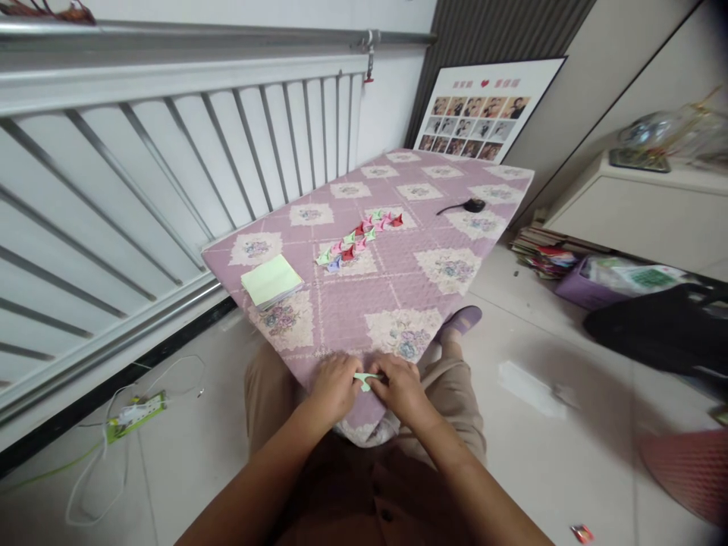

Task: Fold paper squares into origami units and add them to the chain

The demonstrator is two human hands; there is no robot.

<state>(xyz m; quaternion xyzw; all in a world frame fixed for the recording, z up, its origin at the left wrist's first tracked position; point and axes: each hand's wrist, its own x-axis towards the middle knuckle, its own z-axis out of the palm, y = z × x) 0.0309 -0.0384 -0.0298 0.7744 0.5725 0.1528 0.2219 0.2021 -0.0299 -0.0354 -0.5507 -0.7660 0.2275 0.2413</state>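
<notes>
Head view. Small green paper piece up at the near corner of the cloth-covered tabletop. Left hand pinches its left end, right hand its right end; fingers of both bent and closed on it, tips partly hidden. Handling, as I judge it: light, even grip from both sides, edges kept level, any crease pressed from its middle outward; a hard pull could tear or skew so small a piece. Steadying the wrists close to the tabletop edge would probably help.

Position relative to fingers: paper bridges the gap between the two hands, middle exposed, a narrow part pointing towards the person, ends under thumbs and fingers. Whether it touches the cloth, cannot tell.

Elsewhere: folded paper pieces in slanting rows mid-tabletop; paper stack by the left edge; black object towards the far right corner
</notes>
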